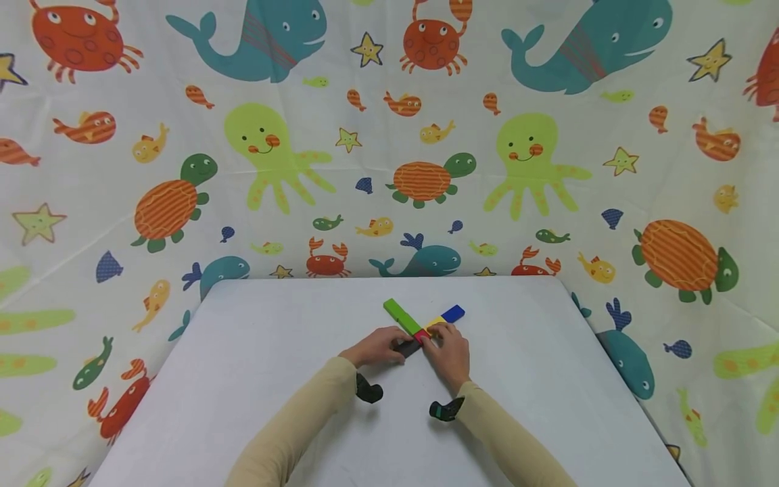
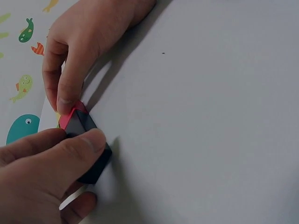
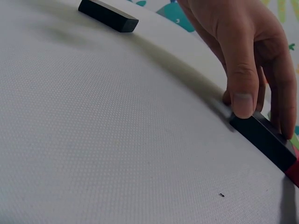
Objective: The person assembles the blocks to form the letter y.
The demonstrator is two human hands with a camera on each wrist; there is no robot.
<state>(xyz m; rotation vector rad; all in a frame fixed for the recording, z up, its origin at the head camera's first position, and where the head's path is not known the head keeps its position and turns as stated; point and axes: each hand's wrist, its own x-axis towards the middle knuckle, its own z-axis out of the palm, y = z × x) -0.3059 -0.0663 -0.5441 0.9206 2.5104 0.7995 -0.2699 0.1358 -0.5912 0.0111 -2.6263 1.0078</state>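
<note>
In the head view my left hand (image 1: 380,346) grips a black block (image 1: 408,348) from its left end, thumb near, fingers behind. The black block's other end meets a red block (image 1: 421,335), which my right hand (image 1: 449,352) pinches between thumb and fingers. A long green bar (image 1: 402,316) runs from the red block toward the back left. On the other side a yellow block (image 1: 435,321) and a blue block (image 1: 453,313) line up toward the back right. In the right wrist view the left hand (image 3: 254,60) holds the black block (image 3: 264,140); the right hand is out of frame.
A white table (image 1: 268,338) lies under the blocks, its far edge against a curtain (image 1: 365,169) printed with sea animals. Dark devices (image 1: 368,389) sit at both wrists. A dark box shape (image 3: 108,16) shows at the upper left of the right wrist view.
</note>
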